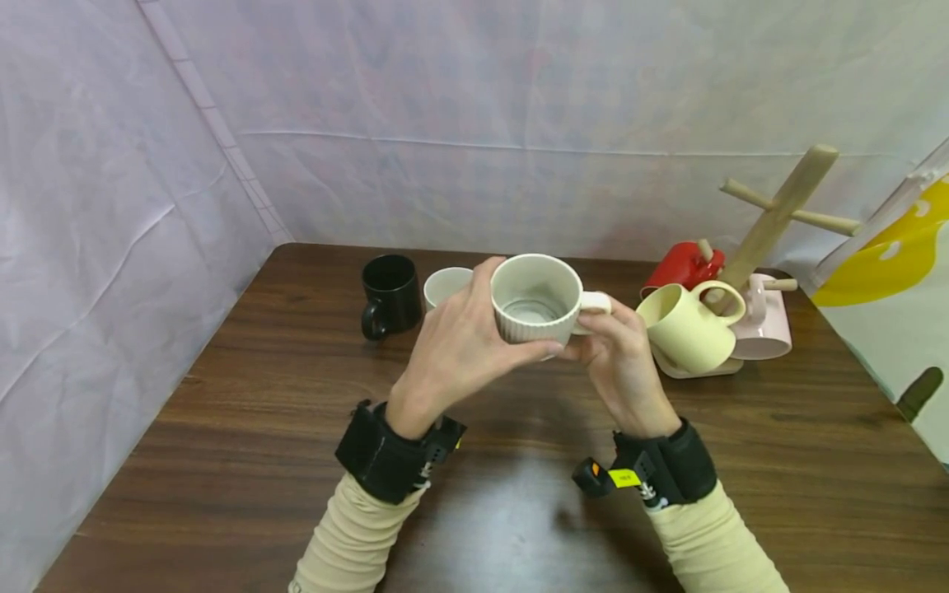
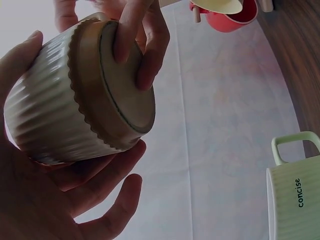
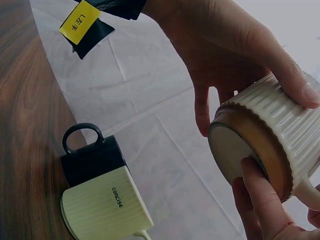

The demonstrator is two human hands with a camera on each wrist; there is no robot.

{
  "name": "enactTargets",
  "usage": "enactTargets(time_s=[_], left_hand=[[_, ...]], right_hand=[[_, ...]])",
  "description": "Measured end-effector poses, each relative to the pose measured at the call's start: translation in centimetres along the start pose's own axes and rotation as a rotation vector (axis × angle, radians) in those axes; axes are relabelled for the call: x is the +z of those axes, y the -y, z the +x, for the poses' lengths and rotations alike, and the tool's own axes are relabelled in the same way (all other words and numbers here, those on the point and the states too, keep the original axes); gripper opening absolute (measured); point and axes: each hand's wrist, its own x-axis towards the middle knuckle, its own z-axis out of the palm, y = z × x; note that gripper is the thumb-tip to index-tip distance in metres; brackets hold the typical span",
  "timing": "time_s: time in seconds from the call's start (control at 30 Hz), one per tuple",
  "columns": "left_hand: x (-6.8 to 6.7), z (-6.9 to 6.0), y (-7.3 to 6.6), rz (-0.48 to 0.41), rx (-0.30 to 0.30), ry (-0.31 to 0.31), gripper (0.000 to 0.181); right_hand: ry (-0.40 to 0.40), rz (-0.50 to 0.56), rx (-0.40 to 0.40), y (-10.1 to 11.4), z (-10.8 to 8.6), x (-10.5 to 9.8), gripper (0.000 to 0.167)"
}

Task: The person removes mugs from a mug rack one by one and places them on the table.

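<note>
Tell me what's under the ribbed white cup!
Fingers of the right hand lie across the base of the cup. The patches behind them are covered, so can't be seen.

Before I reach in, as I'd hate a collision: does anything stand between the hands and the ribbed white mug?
Nothing visible does: the left hand already grips the ribbed white mug, and the right hand touches its base.
</note>
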Motion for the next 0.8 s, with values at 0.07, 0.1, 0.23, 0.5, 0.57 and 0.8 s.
enactTargets(time_s=[0.07, 0.1, 0.23, 0.5, 0.57, 0.8], left_hand=[[-0.01, 0.0, -0.02, -0.002, -0.009, 0.003, 0.098], [-0.02, -0.01, -0.03, -0.004, -0.015, 0.005, 0.097], [-0.06, -0.03, -0.09, -0.008, -0.033, 0.012, 0.097], [0.03, 0.0, 0.0, -0.021, -0.009, -0.018, 0.093], [0.06, 0.02, 0.02, -0.026, 0.001, -0.028, 0.092], [0.16, 0.09, 0.03, -0.042, 0.019, -0.065, 0.091]], right_hand=[[0.004, 0.004, 0.002, -0.04, -0.02, 0.0, 0.033], [0.006, 0.008, 0.003, -0.06, -0.02, 0.0, 0.034], [0.009, 0.01, 0.009, -0.13, -0.02, 0.08, 0.038], [0.016, 0.004, 0.018, -0.03, 0.0, 0.17, 0.041], [0.021, 0.009, 0.017, -0.01, 0.01, 0.17, 0.041], [0.066, -0.029, 0.014, 0.27, 0.17, -0.19, 0.034]])
